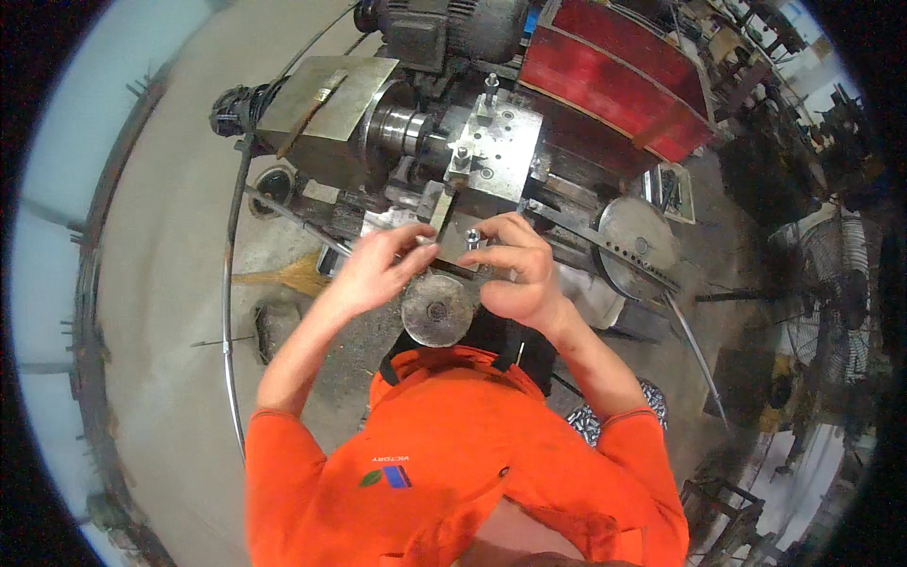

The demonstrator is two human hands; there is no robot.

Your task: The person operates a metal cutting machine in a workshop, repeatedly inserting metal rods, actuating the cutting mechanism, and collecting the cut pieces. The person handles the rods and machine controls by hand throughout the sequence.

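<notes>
I stand at a grey metal lathe (378,123) in an orange shirt. My left hand (378,269) pinches a small shiny metal part (422,241) at the left edge of a flat steel plate (452,248) on the carriage. My right hand (518,269) has its fingertips on a small round nut (471,236) on the same plate. A round handwheel (436,309) sits just below and between both hands. The tool post block (491,142) stands beyond the plate.
A red sheet-metal guard (614,71) lies at the back right. A round disc (635,236) and a slotted bar (605,246) sit right of my hands. A standing fan (836,302) is at far right. A broom (283,276) lies on the concrete floor (170,283).
</notes>
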